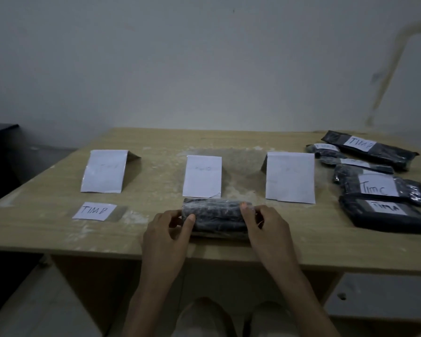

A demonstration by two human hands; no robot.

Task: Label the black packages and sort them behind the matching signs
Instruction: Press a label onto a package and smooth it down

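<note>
Fingers (189, 221) of both hands are curled narrow around the ends of one black package (216, 218): left hand (166, 235) at its left end, right hand (265, 229) at its right end, thumbs on top. That package is unlabelled on the visible face and is held low at the near middle of the wooden table (155, 142), just in front of the middle sign (202, 176); whether it rests on the surface cannot be told. Three folded white paper signs are stood in a row: left sign (104, 171), middle sign, right sign (290, 177); their writing is too faint to be read. A loose label marked "TIM B" (94, 211) is laid flat near the left sign, well left of the held package. A pile of labelled packages (375, 176) is seen at the right edge of the table, overlapping one another; labels "TIM B", "TIM C" and "TIM A" can be read on three of them.
</note>
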